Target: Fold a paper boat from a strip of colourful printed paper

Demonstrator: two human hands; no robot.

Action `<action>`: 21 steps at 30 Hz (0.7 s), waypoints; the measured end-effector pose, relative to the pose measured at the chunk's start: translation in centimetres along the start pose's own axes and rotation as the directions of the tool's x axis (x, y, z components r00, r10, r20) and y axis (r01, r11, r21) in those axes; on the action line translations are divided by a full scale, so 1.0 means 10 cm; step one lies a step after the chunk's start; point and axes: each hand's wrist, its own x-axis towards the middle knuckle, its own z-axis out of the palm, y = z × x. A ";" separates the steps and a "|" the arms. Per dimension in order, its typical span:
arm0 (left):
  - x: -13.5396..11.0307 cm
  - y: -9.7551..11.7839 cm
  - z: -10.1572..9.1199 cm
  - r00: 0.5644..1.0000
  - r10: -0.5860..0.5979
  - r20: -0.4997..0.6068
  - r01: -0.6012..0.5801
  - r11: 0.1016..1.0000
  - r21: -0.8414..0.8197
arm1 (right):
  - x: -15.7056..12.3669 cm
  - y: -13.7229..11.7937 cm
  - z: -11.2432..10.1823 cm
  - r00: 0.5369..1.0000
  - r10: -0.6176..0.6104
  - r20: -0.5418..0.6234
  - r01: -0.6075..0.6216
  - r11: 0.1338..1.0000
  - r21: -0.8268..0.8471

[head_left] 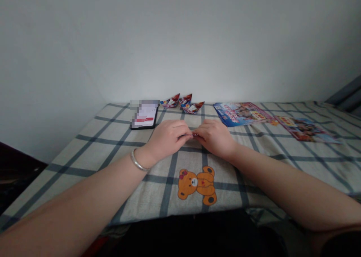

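My left hand point(170, 135) and my right hand point(213, 136) meet near the middle of the table, thumbs and fingers pinched together. Between them shows the thin edge of a piece of folded paper point(194, 135), which both hands grip. Most of the paper is hidden by my fingers. Beyond the hands, near the wall, stand several small folded paper boats point(193, 107) with colourful print. A silver bangle point(136, 161) circles my left wrist.
A phone point(145, 114) with its screen lit lies behind my left hand. At the right lie colourful printed sheets point(239, 113), and another printed sheet point(304, 130) beside them. A checked tablecloth point(84, 151) with a printed bear covers the table, which meets a plain wall point(180, 39).
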 end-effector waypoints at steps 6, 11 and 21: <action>0.00 0.01 -0.01 1.000 0.028 0.004 -0.028 0.995 0.095 | 0.01 -0.01 -0.01 1.000 0.001 -0.006 -0.002 1.000 -0.029; 0.01 0.08 -0.04 0.995 0.096 -0.037 -0.087 0.979 0.184 | 0.00 -0.05 -0.05 0.999 -0.033 -0.020 0.032 0.996 -0.083; 0.03 0.03 -0.03 0.998 -0.031 -0.057 0.032 0.999 0.023 | 0.01 -0.01 -0.01 0.999 0.041 -0.026 -0.042 0.999 -0.024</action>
